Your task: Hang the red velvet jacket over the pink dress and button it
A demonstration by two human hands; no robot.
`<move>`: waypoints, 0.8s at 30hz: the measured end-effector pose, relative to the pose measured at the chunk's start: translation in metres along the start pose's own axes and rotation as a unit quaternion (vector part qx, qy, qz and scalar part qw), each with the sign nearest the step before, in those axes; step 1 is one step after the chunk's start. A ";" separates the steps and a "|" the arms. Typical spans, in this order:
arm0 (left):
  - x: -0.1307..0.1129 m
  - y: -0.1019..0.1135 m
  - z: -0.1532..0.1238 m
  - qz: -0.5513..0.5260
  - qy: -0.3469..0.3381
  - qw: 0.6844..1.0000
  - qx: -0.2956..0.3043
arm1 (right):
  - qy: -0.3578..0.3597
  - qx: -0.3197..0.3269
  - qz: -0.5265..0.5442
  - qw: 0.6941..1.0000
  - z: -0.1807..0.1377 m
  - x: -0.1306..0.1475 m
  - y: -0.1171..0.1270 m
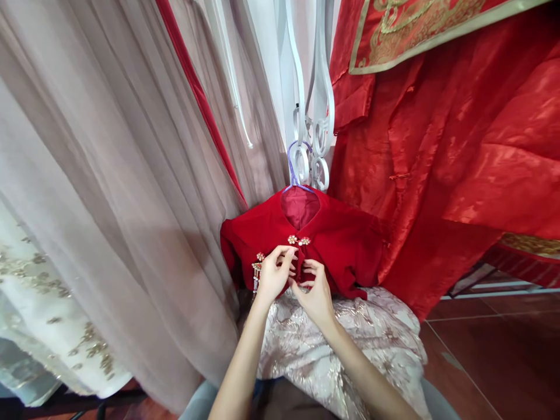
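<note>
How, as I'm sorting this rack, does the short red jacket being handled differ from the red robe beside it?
The short red jacket looks matte and velvety; the red robe is glossy. The jacket has small flower clasps at its front, the robe a wide gold-embroidered band. The left hand and right hand pinch the jacket's front; the robe hangs untouched. Both are red.
</note>
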State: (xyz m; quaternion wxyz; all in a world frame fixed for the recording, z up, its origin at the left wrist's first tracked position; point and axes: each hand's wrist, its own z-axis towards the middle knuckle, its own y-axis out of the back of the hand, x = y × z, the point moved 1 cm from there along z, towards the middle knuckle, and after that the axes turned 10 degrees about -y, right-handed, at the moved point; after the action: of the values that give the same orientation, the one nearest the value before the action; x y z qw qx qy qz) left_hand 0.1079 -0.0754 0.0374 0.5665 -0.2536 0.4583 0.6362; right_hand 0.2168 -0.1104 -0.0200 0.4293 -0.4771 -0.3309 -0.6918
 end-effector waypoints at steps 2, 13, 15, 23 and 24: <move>0.002 0.000 -0.001 -0.033 0.003 0.999 0.008 | -0.006 0.002 -0.003 1.000 0.000 -0.004 -0.002; -0.007 -0.003 -0.029 -0.272 0.109 0.956 -0.030 | 0.013 0.116 0.079 0.990 -0.028 0.035 0.019; -0.008 -0.007 -0.047 -0.340 0.150 0.927 -0.055 | 0.002 0.183 0.099 0.978 -0.029 0.036 0.019; 0.004 -0.020 -0.072 -0.395 0.204 0.889 -0.109 | -0.034 0.082 0.127 0.988 -0.024 0.021 0.023; 0.004 -0.023 -0.071 -0.375 0.201 0.898 -0.108 | -0.039 0.079 0.128 0.988 -0.023 0.019 0.023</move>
State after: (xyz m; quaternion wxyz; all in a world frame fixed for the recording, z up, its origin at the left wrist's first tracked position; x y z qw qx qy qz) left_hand 0.1148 -0.1365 -0.0053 0.6281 -0.5889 0.3617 0.3577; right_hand 0.2261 -0.1448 -0.0083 0.5376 -0.5064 -0.3372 -0.5838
